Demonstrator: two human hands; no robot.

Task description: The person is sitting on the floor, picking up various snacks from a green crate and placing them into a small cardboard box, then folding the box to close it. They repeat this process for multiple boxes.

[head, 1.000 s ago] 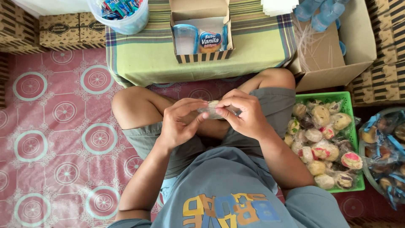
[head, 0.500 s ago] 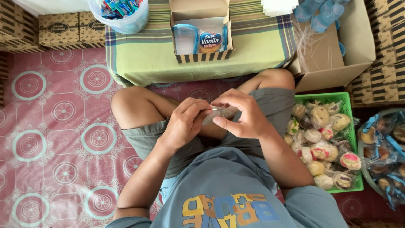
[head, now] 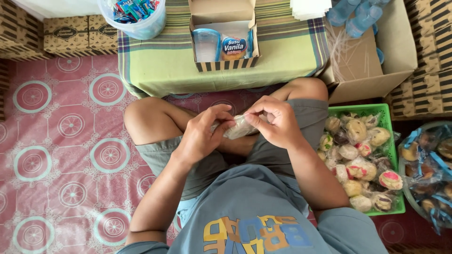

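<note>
I sit cross-legged on a patterned red mat. Both my hands meet over my lap around a small snack in a clear plastic wrapper (head: pixel 239 127). My left hand (head: pixel 203 134) pinches the wrapper's left end with its fingertips. My right hand (head: pixel 278 121) grips the right end, fingers curled over it. What is inside the wrapper is mostly hidden by my fingers.
A green crate (head: pixel 393 155) of wrapped pastries sits at my right knee. Further right is a basin (head: pixel 429 174) of bagged snacks. Ahead, a low table with striped cloth (head: pixel 155 66) bears a small open box (head: pixel 225 33) and a plastic tub (head: pixel 136 19). An open cardboard carton (head: pixel 372 66) stands front right.
My hands have shifted slightly on the wrapped snack, and the wrapper now stretches out more between the two hands. Nothing else has moved.
</note>
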